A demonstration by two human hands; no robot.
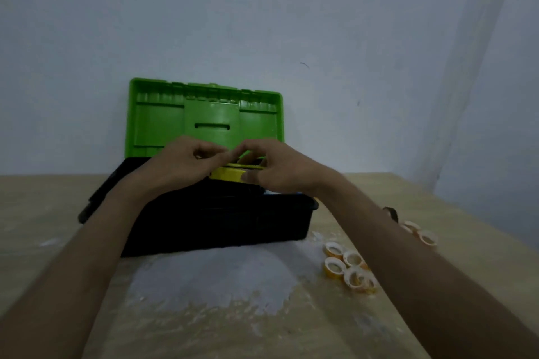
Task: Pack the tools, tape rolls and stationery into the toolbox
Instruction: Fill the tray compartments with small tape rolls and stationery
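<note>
A black toolbox (221, 221) stands on the wooden table with its green lid (157, 122) raised against the wall. Over the open box, my left hand (180, 162) and my right hand (277, 166) meet with curled fingers around a yellow and black object (227, 174). My right thumb presses on its yellow side. What the object is stays unclear. Several small yellow and white tape rolls (348, 267) lie on the table right of the box, and two more tape rolls (420, 233) lie beyond my right forearm.
A pale grey patch (215, 277) covers the table in front of the box. A dark object (390, 211) shows partly behind my right forearm. The white wall stands close behind the lid, and a wall corner rises at the right.
</note>
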